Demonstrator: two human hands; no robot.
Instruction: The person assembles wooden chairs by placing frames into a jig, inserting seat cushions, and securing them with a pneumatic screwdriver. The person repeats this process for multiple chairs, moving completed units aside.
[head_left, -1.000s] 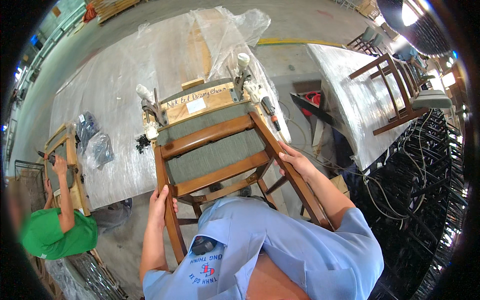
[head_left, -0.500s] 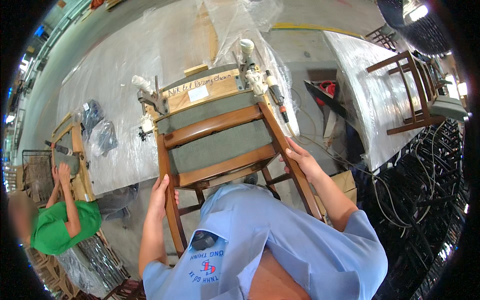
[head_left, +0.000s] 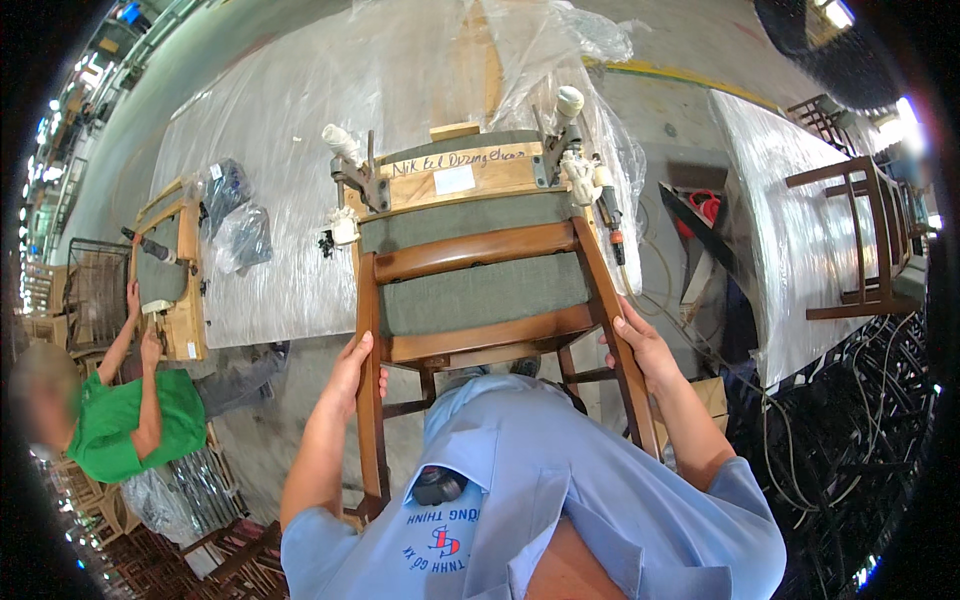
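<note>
1. Plainly, the person held a wooden chair [head_left: 480, 290] tipped away from the body, its two back posts running from the hands up toward a wooden jig [head_left: 465, 180] on the plastic-covered counter [head_left: 290, 150].
2. The left hand [head_left: 352, 372] was wrapped around the left post, its grip closed on the wood at about the height of the lower back rail.
3. The right hand [head_left: 640, 350] was closed likewise on the right post, at nearly the same height, so both hands sat level and about equally near the chair.
4. The chair lay straight ahead of both hands; its long axis ran away from the person, and its grey upholstered seat [head_left: 480, 295] showed between the rails, pressed up against the jig.
5. Metal clamps [head_left: 365, 180] with white-capped handles [head_left: 568, 100] stood at either end of the jig, just beside the chair's far end.
6. Well apart on the left, another person in a green shirt [head_left: 120, 425] had both hands at a second wooden jig [head_left: 170, 270] on the same counter.
7. Off to the right, a bare chair frame [head_left: 860, 240] stood on another plastic-covered counter [head_left: 780, 220].
</note>
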